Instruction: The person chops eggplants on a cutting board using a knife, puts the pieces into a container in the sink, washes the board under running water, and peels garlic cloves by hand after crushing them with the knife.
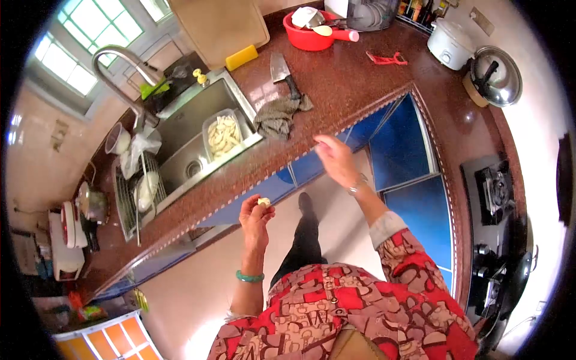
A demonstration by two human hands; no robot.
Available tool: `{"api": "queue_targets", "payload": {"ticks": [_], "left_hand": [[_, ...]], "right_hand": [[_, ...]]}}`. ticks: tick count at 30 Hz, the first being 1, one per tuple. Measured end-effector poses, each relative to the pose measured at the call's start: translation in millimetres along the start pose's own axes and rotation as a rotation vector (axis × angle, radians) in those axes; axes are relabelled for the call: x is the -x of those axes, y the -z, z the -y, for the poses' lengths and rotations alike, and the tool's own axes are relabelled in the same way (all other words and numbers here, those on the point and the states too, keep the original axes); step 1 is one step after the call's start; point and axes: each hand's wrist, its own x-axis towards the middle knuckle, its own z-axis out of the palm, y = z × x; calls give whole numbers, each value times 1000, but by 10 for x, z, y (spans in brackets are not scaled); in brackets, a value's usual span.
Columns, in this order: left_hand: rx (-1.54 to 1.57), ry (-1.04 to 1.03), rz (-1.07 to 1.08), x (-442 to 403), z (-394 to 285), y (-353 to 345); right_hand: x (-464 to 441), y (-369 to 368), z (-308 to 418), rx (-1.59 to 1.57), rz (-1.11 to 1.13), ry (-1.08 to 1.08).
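Note:
A small pale, cream-coloured piece of food (264, 202) is pinched in the fingers of my left hand (255, 217), over the floor in front of the counter. My right hand (337, 161) is by the counter's front edge, fingers stretched out, with nothing visible in it. Nearest to it on the counter is a crumpled grey-brown cloth (279, 116). The cloth partly touches the black handle of a cleaver (280, 68). In the sink, a clear plastic container (236, 115) holds many pale slices of food; their kind is unclear.
The steel sink (204, 99) has a curved faucet (111, 53). A yellow sponge (242, 57), red basin (300, 39), red peeler (387, 59) and white cooker (450, 43) stand along the back. A gas stove (495, 186) is at the right.

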Motion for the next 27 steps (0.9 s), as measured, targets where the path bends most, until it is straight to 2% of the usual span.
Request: {"api": "queue_targets", "payload": {"ticks": [2,4,6,7,9,12,15,17,18,20,22,23,24,26,27], "left_hand": [[40,-16,-3,-403,-80,-156],[27,-118,-59,-812,-183,-285],[12,-136,-104,-1097,-477,-464],[-22,-156,-97,-1285,-570,-501],[-123,-214,-76,-1559,-745,-662],[-273,-273,43,-1933,-1002,-1012],[-327,-228,135,-2363,-1020,-1263],[-356,-204,158,-2583,-902,-1383],[-373,-175,163,-2627,-870,-1464],[-389,-140,182,-2735,-712,-1542],[-385,-96,213,-2745,-647,-1629],[-394,-77,190,-2727,-624,-1667],[-405,-60,172,-2713,-607,-1716],[-437,-57,198,-2702,-559,-1824],[-454,-56,185,-2711,-511,-1883]], "right_hand": [[-534,-327,122,172,64,148],[-949,-559,148,338,303,137],[-1272,-756,272,670,560,-53],[-1403,-829,186,684,628,-31],[-1542,-909,21,620,719,1],[-1527,-845,-137,492,736,115],[-1571,-581,-206,398,820,72],[-1648,-371,-251,169,920,52],[-1711,-254,-290,171,920,40],[-1884,6,-359,-174,806,55],[-2019,347,-378,-304,619,-151],[-2111,535,-436,-414,579,-345],[-2207,703,-468,-485,475,-380],[-2408,888,-709,-362,225,-299],[-2526,963,-798,-359,208,-303]]}}
